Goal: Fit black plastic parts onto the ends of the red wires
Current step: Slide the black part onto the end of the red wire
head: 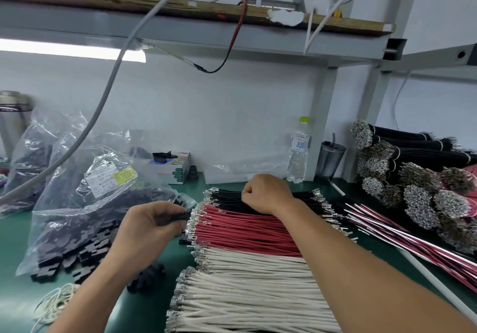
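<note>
A flat row of red wires (240,232) with metal terminals on their left ends lies on the green bench, between black wires (227,197) behind and white wires (247,281) in front. My left hand (149,227) pinches a black plastic part (180,216) right at the red wires' left terminals. Another black part (184,239) sits on a red wire end just below. My right hand (265,194) is curled over the black wires, fingertips pinched at them. Loose black parts (77,258) spill from a clear bag (85,203) on the left.
A water bottle (299,152) and dark cup (330,159) stand at the back. Bundles of terminated wires (413,178) pile up on the right, with long red and white wires (413,239) beside them. A small box (170,167) sits behind the bag. A white cord (56,304) lies front left.
</note>
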